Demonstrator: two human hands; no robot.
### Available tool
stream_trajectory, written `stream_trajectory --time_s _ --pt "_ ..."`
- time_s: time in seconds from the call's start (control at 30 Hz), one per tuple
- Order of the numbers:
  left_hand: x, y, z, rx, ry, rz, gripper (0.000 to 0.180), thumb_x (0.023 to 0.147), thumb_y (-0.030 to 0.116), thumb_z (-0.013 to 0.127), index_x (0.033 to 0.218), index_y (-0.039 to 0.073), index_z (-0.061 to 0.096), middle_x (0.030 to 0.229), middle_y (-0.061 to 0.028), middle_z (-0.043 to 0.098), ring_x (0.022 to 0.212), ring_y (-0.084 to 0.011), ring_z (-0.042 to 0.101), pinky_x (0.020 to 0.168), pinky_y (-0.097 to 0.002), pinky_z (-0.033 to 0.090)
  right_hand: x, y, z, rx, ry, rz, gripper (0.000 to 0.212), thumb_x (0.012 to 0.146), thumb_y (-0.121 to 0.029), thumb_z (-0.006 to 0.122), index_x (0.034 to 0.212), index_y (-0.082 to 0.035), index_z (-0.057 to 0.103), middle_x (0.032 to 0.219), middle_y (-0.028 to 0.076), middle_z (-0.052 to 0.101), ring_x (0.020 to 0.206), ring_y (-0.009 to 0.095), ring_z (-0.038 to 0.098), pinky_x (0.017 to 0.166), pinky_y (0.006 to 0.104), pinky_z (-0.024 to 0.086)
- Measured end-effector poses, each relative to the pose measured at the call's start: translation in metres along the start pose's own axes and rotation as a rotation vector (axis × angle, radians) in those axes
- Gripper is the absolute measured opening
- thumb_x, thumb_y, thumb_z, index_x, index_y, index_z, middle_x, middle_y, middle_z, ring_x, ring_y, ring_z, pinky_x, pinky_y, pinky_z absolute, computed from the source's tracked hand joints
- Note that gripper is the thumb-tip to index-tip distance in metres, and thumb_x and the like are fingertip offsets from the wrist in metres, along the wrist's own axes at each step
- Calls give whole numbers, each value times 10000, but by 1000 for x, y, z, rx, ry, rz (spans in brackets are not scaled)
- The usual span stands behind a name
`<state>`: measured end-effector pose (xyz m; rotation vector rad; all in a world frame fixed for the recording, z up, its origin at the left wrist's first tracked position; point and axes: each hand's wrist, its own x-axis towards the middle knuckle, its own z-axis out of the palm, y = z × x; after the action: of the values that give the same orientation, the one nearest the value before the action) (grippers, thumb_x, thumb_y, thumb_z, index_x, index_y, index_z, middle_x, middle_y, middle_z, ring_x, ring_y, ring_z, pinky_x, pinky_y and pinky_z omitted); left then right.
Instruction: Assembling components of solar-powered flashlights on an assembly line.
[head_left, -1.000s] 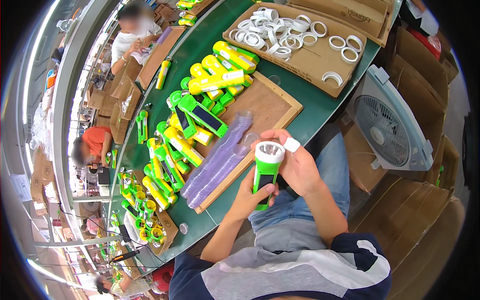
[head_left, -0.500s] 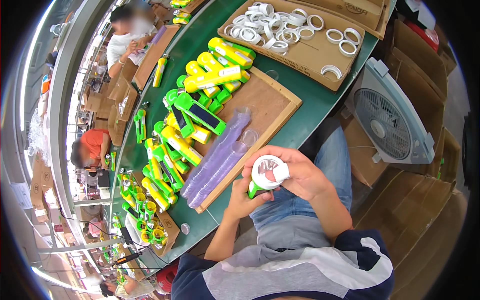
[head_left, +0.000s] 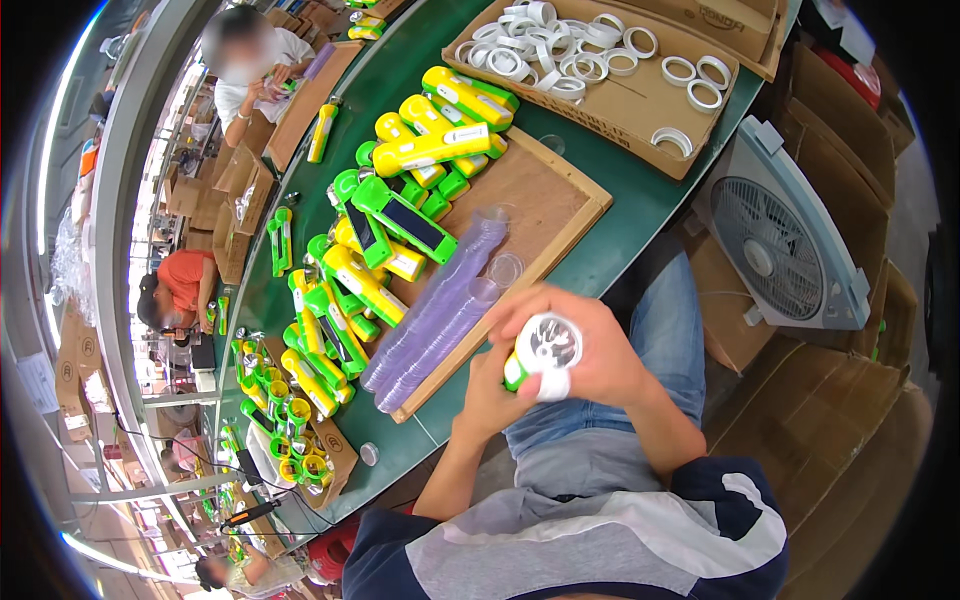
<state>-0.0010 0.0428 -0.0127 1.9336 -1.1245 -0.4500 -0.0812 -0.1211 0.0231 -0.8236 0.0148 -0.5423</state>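
Observation:
A flashlight (head_left: 552, 340) with a shiny round reflector and a green and yellow body is held in front of me, its head facing up. My left hand (head_left: 488, 392) is closed round its body, thumb near the head. Around the other side of the head curl the fingers of my right hand (head_left: 608, 350), somewhat blurred. A white plastic ring (head_left: 554, 386) shows at the head's lower edge, against my right hand; how far it sits on the head is hard to make out. Two rows of stacked clear, purple-tinted discs (head_left: 440, 310) lie just beyond my hands.
Yellow and green flashlights (head_left: 400, 225) are heaped on a wooden-framed board (head_left: 555, 195) on the green table (head_left: 610, 235). A cardboard tray (head_left: 625, 135) holds loose white rings. A box fan (head_left: 780, 235) stands at right. Other people sit across the table at left.
The flashlight's head has turned and shifted slightly right in my hands. The white ring has moved from the head's right side to its lower edge, with my right hand turning round it.

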Motion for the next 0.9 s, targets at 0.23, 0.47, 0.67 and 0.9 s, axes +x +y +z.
stream_trajectory --time_s 0.23,0.47,0.67,0.9 --pt "-20 -14 12 -268 -144 -105 579 686 345 804 1132 40 599 954 -108 680 893 -269 668 795 -342 505 -7 -17 -16 -370 -429 -189 370 672 -216 854 951 -75 656 846 39 715 732 212 706 663 284 536" --pt "-23 -19 20 -435 -377 -185 559 662 270 842 1125 56 612 993 -83 671 935 -235 650 829 -339 502 -3 -20 -9 113 -868 -132 352 695 -207 850 968 -62 682 942 39 719 776 182 689 662 253 513" --pt "-35 -17 25 -577 -519 -256 555 641 206 874 1119 71 624 1028 -61 664 971 -206 634 858 -336 499 -15 -34 -13 300 -549 301 510 792 -171 789 1186 48 551 1016 148 678 804 182 663 645 276 519" --pt "-25 -14 35 -822 -404 -437 483 630 121 883 1036 65 627 1000 -36 660 935 -138 625 764 -300 534 -11 -23 -17 394 -499 507 343 849 -120 628 1147 21 530 954 102 646 592 110 581 418 211 409"
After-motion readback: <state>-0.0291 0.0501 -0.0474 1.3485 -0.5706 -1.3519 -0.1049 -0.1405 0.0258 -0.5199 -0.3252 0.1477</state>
